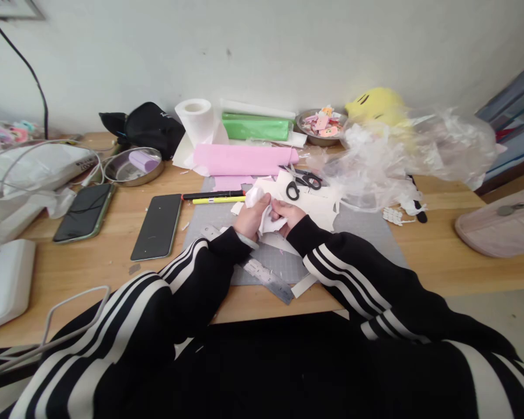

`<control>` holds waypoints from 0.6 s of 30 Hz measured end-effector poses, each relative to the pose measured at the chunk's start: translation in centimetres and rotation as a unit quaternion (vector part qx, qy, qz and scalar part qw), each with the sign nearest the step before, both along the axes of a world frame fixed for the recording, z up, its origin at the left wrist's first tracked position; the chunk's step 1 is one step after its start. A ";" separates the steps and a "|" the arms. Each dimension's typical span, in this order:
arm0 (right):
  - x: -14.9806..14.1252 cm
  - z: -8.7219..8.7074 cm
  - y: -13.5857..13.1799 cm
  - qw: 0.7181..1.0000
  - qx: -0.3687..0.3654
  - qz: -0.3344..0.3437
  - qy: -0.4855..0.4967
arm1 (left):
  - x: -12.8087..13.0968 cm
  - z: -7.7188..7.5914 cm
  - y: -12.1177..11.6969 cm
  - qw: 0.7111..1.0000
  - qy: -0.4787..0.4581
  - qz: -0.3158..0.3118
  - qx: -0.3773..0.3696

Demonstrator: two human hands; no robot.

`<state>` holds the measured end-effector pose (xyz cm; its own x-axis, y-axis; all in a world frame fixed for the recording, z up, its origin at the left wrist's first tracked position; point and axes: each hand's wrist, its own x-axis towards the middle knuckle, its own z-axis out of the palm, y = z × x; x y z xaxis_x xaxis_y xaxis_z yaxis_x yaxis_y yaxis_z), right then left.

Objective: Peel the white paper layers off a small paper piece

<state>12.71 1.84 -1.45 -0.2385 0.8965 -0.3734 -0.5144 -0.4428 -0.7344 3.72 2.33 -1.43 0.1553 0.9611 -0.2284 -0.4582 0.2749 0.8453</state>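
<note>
Both hands meet above a grey cutting mat point(371, 233). My left hand point(252, 216) pinches a crumpled piece of white paper point(273, 226), part of which bulges above the thumb. Close beside it, my right hand point(289, 213) grips the same paper with thumb and fingers. Under and behind the hands lie cut sheets of cream paper point(318, 205). Scissors with black handles point(303, 181) rest on those sheets. A metal ruler point(268, 279) lies at a slant below my left wrist. To the left are a yellow pen point(218, 200) and a black pen point(213, 195).
Pink rolled material point(244, 160), a green roll point(255, 128) and a white roll point(194, 119) stand at the back. A phone point(157, 227) and a metal bowl point(133, 169) are left. Clear plastic bags point(367, 169) and a pink pouch point(502, 224) are right.
</note>
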 end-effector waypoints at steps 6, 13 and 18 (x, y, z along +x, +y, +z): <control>0.2 0.6 -0.2 1.000 -0.010 0.000 0.025 | 0.0 0.3 -0.2 0.999 -0.030 -0.042 0.013; 0.8 1.4 -0.1 0.989 -0.066 0.031 0.130 | -0.7 0.5 0.6 0.984 -0.066 -0.128 -0.103; 0.6 1.7 -0.1 0.989 -0.069 0.033 0.128 | -0.9 0.8 0.7 0.981 -0.081 -0.126 -0.121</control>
<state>13.35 1.69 0.23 -0.3971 0.8206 -0.4109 -0.6423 -0.5683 -0.5143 2.83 3.00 -0.61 0.4341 0.8083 -0.3978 -0.4732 0.5803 0.6629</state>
